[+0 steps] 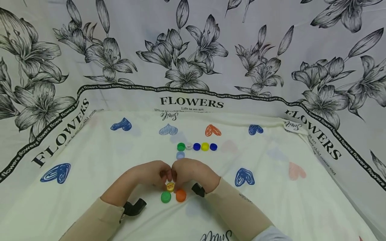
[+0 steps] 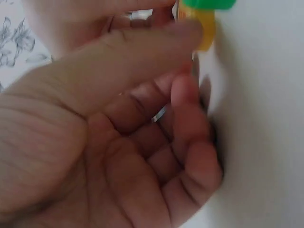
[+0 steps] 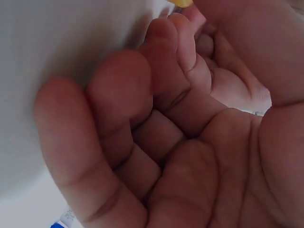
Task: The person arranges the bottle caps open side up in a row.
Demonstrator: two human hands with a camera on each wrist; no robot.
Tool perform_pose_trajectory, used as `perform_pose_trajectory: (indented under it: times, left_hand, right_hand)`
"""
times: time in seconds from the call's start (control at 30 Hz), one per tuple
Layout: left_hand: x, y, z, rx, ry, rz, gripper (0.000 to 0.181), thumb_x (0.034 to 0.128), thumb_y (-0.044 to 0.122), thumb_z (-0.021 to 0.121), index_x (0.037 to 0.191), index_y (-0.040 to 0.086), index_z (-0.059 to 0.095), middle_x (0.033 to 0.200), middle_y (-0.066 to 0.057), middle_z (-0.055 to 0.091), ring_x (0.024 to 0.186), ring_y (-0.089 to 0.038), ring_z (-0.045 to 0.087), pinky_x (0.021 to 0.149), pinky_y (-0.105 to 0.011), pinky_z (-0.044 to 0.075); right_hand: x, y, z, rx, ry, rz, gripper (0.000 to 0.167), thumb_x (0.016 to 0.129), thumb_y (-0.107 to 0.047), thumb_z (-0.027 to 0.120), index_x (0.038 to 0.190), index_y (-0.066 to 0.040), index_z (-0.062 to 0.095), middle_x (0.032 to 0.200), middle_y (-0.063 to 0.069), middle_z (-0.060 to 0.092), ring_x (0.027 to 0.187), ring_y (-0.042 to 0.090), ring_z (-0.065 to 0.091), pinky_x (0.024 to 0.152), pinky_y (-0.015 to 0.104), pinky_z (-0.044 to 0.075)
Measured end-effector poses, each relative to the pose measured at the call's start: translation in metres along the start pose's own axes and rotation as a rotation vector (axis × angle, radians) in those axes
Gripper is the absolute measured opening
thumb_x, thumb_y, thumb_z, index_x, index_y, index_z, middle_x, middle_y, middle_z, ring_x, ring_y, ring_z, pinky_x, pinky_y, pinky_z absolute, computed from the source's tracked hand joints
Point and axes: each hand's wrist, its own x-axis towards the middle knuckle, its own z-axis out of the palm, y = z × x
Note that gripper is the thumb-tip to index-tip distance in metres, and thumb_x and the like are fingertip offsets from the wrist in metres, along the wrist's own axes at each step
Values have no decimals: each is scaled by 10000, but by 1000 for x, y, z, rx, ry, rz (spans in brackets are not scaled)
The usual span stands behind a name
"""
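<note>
Left hand [image 1: 150,172] and right hand [image 1: 194,171], fingers curled, pinch the yellow cap [image 1: 170,187] between them, just beyond the nearer green cap [image 1: 166,197] and orange cap [image 1: 181,195]. Light, even pressure should avoid nudging either neighbour.

Left hand [image 1: 152,173], right hand [image 1: 193,172] close together — fingers curled.

The head camera looks forward and down from above, far enough back to fit the left hand [image 1: 153,173], the right hand [image 1: 194,172] and much of the cloth [image 1: 280,204]. Each wrist camera looks at its own hand (really close up). All three catch the near yellow cap [image 1: 170,187].
</note>
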Motion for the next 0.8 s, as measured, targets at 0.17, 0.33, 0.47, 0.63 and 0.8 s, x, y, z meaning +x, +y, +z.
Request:
perform_pose_trajectory:
  times: [0.17, 0.33, 0.47, 0.63, 0.8]
  left_hand:
    - [0, 1, 5, 39, 21, 20, 204, 794, -33, 805, 862, 106, 671, 748, -13, 546, 744, -188, 521, 663, -337, 395]
    - [3, 2, 5, 60, 19, 72, 220, 790, -77, 763, 882, 92, 655, 754, -12, 528, 752, -191, 515, 664, -342, 387]
    - [5, 2, 2, 79, 40, 116, 161, 848, -26, 747, 922, 99, 679, 784, 3, 553, 777, -183, 535, 676, -324, 421]
    - [12, 4, -5, -3, 123, 144, 96, 925, 59, 725, 1018, 66, 747, 854, -19, 677, 755, -182, 597, 693, -310, 512]
    - [28, 19, -12, -173, 238, 124, 125, 963, 100, 706, 1041, 23, 765, 893, -116, 732, 741, -214, 658, 729, -334, 562]
  right_hand:
    - [-1, -3, 4, -13, 19, -6, 272, 783, -236, 917, 827, -144, 664, 727, -34, 601, 710, 117, 535, 645, 241, 441]
    - [-1, 3, 0, -12, 34, -10, 259, 787, -229, 914, 842, -146, 675, 736, -49, 620, 701, 111, 546, 650, 242, 455]
    - [-1, 14, -9, 62, 7, -34, 178, 826, -182, 879, 871, -127, 716, 746, -46, 636, 681, 106, 553, 640, 232, 474]
    - [-5, 32, -30, 241, 30, -92, 27, 923, -88, 763, 936, -68, 776, 754, 11, 681, 687, 151, 626, 656, 245, 528]
    - [-14, 48, -51, 395, 165, -64, 125, 979, -104, 699, 953, -30, 795, 787, 64, 728, 748, 216, 711, 703, 300, 588]
